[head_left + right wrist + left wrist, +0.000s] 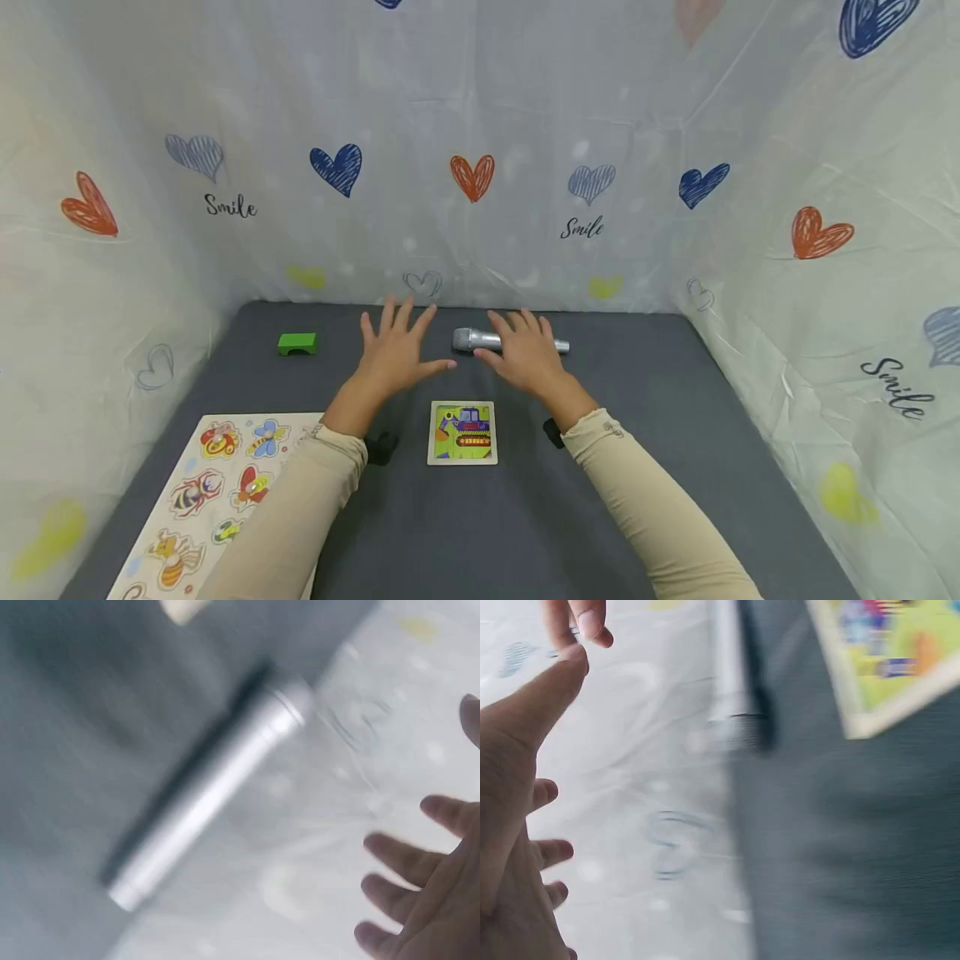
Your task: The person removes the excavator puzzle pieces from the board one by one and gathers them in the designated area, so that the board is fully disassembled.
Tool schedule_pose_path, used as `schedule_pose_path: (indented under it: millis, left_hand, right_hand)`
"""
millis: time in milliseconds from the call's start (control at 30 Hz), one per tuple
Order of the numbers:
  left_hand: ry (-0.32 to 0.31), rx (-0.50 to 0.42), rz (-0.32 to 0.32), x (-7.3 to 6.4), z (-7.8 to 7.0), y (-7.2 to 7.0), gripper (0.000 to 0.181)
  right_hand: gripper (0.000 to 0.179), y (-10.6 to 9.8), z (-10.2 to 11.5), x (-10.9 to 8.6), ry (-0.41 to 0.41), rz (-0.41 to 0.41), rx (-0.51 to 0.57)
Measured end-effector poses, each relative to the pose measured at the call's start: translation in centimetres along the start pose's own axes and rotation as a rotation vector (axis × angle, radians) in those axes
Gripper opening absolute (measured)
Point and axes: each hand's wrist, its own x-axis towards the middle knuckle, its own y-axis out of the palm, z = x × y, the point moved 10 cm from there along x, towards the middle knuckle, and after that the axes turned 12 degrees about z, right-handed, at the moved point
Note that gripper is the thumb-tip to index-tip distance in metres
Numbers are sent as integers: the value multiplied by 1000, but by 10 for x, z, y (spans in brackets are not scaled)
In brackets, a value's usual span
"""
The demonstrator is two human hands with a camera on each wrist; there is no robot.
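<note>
beige sleeves (288, 521) stretch forward from the near side, with a pale heart-printed curtain (510, 100) behind and a dark grey table (480, 533) below. on the left, partly covered by one sleeve, lies a white board (232, 462) of cartoon insects. both hands hang over the table's far part: the left hand (393, 354) has its fingers spread wide, thumb out sideways, and the right hand (528, 354) is loosely fanned, fingers slightly bent; neither has hold of anything. between the forearms a small framed excavator picture (462, 433) lies flat. behind it, near the table's far edge, the silver microphone (467, 340) lies with its head to the left, its handle partly hidden by the right hand, though the right wrist view shows the two apart. smallest is a green arched block (297, 342), far left. the step in hand seems a reach with no grip made yet; lifting the silver microphone would call for lowering the right hand and curling its fingers round the handle.
</note>
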Motion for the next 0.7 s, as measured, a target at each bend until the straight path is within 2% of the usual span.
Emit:
schedule_pose_path:
  millis: [167,300,367,500,700]
  left_hand:
    - [90,32,48,-10,7,55,78]
    - [158,-18,104,-24,9,98,57]
    - [190,-61,132,-31,9,113,49]
    - [251,-105,163,-42,4,130,39]
    - [284,-107,154,-52,-1,129,35]
  right_hand:
    - [61,42,19,1,-105,1,18]
    - [50,75,36,0,-181,9,39]
    - [44,88,44,0,-212,13,50]
    - [36,104,56,-3,-252,26,67]
    - [33,113,62,-3,-260,35,57]
